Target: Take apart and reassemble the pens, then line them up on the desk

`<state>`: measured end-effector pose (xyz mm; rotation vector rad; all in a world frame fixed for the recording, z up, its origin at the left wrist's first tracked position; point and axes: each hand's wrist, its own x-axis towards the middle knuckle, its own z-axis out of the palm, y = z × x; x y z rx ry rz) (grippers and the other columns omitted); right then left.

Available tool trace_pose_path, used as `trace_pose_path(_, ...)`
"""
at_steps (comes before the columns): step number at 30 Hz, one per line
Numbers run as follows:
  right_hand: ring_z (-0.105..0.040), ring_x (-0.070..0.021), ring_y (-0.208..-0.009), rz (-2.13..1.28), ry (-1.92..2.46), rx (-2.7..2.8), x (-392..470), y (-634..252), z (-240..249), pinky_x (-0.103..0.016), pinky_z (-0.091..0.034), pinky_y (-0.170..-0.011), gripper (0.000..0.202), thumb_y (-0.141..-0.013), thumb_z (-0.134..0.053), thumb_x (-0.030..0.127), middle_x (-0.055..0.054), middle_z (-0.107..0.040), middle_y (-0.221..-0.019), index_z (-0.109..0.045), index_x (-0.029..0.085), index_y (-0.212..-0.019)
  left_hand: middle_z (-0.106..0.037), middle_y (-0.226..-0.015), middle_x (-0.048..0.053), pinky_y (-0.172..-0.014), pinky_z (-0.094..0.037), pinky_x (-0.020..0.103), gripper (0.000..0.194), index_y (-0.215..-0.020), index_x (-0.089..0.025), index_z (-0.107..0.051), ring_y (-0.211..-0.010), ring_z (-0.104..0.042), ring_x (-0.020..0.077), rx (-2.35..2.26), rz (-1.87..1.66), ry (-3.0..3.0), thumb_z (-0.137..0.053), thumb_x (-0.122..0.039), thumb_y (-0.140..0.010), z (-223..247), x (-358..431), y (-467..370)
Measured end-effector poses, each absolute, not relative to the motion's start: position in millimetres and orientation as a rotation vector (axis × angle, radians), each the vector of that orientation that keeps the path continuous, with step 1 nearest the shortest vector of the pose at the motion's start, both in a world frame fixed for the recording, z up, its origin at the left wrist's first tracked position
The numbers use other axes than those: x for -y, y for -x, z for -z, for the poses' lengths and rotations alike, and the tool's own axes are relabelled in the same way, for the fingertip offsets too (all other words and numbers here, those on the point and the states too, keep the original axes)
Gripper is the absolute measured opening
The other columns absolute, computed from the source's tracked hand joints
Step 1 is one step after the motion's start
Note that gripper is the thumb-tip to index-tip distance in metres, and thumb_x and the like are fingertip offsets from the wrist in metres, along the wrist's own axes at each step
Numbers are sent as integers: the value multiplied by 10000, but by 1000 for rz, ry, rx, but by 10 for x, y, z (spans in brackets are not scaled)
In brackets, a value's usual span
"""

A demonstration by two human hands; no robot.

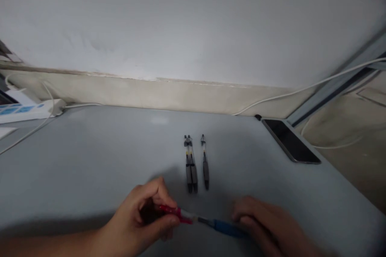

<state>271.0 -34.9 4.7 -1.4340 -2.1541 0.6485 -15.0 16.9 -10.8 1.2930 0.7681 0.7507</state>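
A pen (205,221) with a red clip end, a clear middle and a blue grip lies across between my hands, just above the table. My left hand (144,213) pinches the red end between thumb and fingertips. My right hand (268,223), blurred by motion, is curled round the blue grip's far end, and the tip there is hidden. Beyond my hands, two pens (191,168) with clear barrels and dark grey grips lie side by side, touching. A third pen (205,168) of the same look lies apart, a little to their right.
A dark-screened phone (291,140) lies by the right edge of the grey table (90,148), with a small black object (258,117) near it. At the far left is a white power strip (33,110) with cables. A white wall (181,24) rises behind.
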Motion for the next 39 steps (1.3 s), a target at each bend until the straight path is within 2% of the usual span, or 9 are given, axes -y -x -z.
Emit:
trace_pose_path(4,-775,-214,-895,-474,1418,2155,366,-2734,-14,-283,-624,-767,237,-932,-644,285,-35,-800,-1044,-660,296,-1169,-680,-699,-4,-537,-517,161,283,-772,-180,-523,-555,-635,79,-767,-778,-1247,-750,-318,-866,97,-183,149)
trace_pose_path(10,-752,-194,-850,-465,1299,2277,320,-2731,-21,-262,-607,-752,186,-901,-667,189,-18,-779,-961,-674,276,-1065,-689,-691,0,-538,-539,185,293,-780,-182,-533,-549,-642,93,-748,-804,-1219,-756,-353,-864,112,-189,151)
trace_pose_path(15,-735,-185,-774,-461,1347,2246,296,-2663,-66,-275,-584,-687,138,-980,-534,216,-17,-760,-897,-665,258,-996,-693,-664,-1,-536,-530,188,257,-811,-180,-560,-554,-643,100,-756,-815,-1239,-751,-343,-869,110,-184,150)
trace_pose_path(22,-702,-211,-638,-678,1539,2078,317,-2611,-160,-302,-568,-585,388,-1048,-352,357,-7,-723,-703,-637,287,-794,-716,-632,37,-536,-515,213,180,-756,-178,-619,-560,-665,143,-865,-928,-1560,-740,-259,-863,69,-181,132)
trace_pose_path(25,-687,-215,-616,-750,1580,2039,267,-2618,-154,-307,-565,-584,472,-1049,-336,447,-10,-704,-661,-628,293,-713,-769,-712,61,-621,-544,235,100,-777,-189,-684,-665,-728,180,-863,-1013,-1841,-717,-141,-859,65,-218,165)
trace_pose_path(29,-650,-192,-562,-917,1612,2008,205,-2624,-142,-288,-526,-548,538,-1045,-353,495,7,-647,-587,-571,273,-606,-801,-816,73,-716,-559,257,186,-844,-208,-740,-797,-763,211,-796,-1061,-2002,-653,-45,-867,47,-261,189)
trace_pose_path(32,-628,-172,-535,-1070,1581,1926,208,-2611,-146,-271,-507,-543,567,-1063,-318,490,24,-617,-544,-568,259,-609,-774,-772,50,-670,-544,248,89,-845,-197,-732,-714,-724,181,-853,-1088,-1733,-736,-109,-830,14,-276,119)
trace_pose_path(35,-667,-174,-601,-1019,1499,1963,243,-2576,-146,-271,-529,-600,530,-1066,-334,486,24,-677,-617,-645,259,-702,-701,-681,-12,-558,-487,202,177,-902,-184,-708,-591,-634,123,-830,-953,-1322,-825,-193,-769,-14,-300,22)
trace_pose_path(39,-693,-186,-724,-933,1453,2038,272,-2523,-133,-299,-552,-724,518,-1067,-331,485,12,-706,-736,-661,264,-735,-731,-813,19,-742,-529,248,171,-864,-163,-719,-783,-679,149,-733,-915,-1099,-832,-265,-785,-10,-358,-24)
